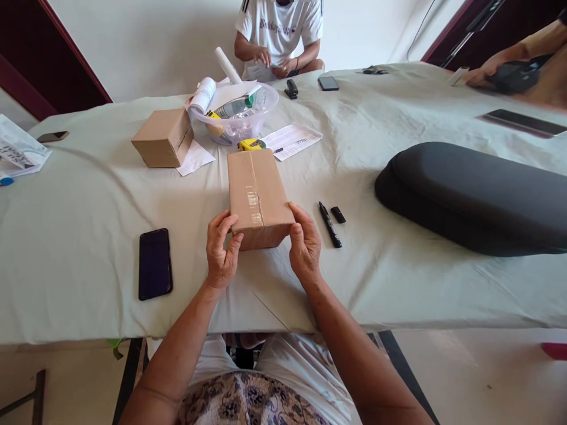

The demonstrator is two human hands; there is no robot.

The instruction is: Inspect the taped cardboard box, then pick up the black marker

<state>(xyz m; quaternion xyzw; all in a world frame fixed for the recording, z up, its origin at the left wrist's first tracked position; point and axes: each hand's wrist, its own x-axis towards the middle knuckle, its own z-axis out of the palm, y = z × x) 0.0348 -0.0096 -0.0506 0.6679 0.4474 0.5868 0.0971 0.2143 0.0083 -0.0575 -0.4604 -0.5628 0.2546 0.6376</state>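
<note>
A taped brown cardboard box [257, 192] lies lengthwise on the cloth-covered table [88, 248] in front of me. My left hand [221, 251] grips its near left corner, fingers curled against the box's end. My right hand [305, 245] holds the near right corner the same way. Both hands are closed on the box. A black marker [330, 225] with its cap [338, 215] off lies just right of my right hand. A black phone [155, 263] lies left of my left hand.
A second cardboard box [163, 137], a clear bowl [239, 118] with paper rolls, a yellow tape measure [250, 144] and papers [292, 140] sit further back. A large black case [473, 195] lies at right. One person sits at the far end; another person's hand [482, 75] is at top right.
</note>
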